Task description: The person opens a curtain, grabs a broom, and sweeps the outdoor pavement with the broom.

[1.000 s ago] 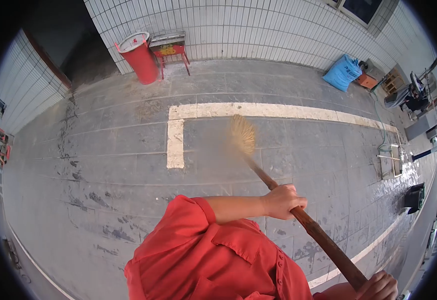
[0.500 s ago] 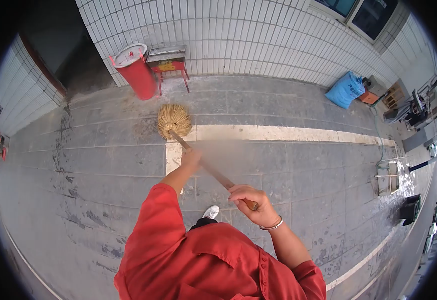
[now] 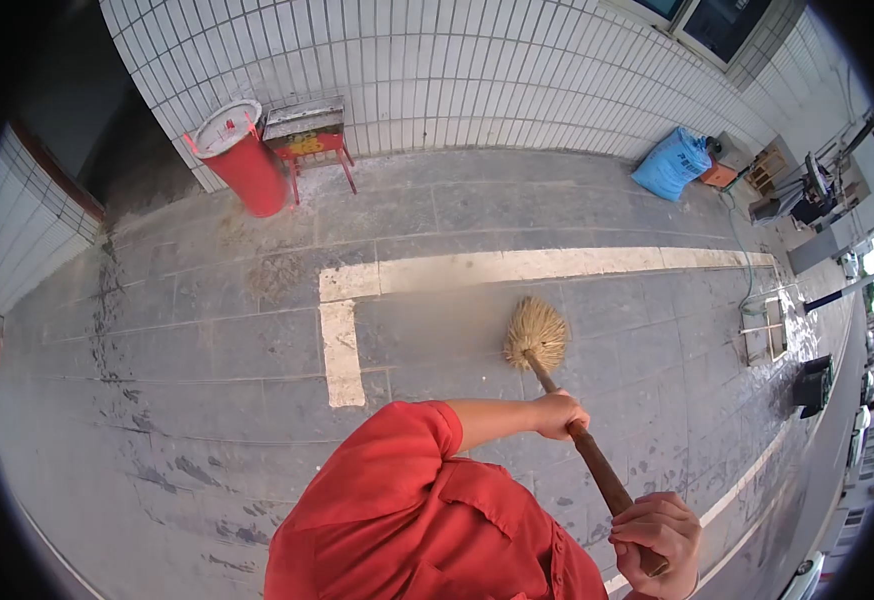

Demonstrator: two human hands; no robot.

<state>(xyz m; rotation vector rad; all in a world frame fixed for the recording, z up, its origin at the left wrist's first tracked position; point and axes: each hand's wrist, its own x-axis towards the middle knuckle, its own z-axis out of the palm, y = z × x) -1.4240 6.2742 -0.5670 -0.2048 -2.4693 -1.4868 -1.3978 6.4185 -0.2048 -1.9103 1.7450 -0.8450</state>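
Observation:
A broom with a wooden handle and a straw-coloured bristle head point(image 3: 537, 335) slants across the paving in front of me. My left hand point(image 3: 560, 413) is wrapped round the handle partway down, closer to the bristles. Around the upper end of the same handle point(image 3: 607, 475) closes my right hand point(image 3: 659, 540), with the handle's tip poking out below the fingers. The bristles are low over the grey tiles, just beneath a white painted line point(image 3: 517, 265); whether they touch the ground I cannot tell.
Against the white tiled wall stand a red bin point(image 3: 247, 170) and a small red metal stand point(image 3: 307, 135). To the right lie a blue sack point(image 3: 673, 164), a frame on the ground point(image 3: 765, 332) and a dark container point(image 3: 813, 386). A dark doorway point(image 3: 87, 100) opens at far left.
The broom has swung from the left, near the corner of the white line, to the right. Both hands moved right with it, still gripping the handle, and my view shifted slightly.

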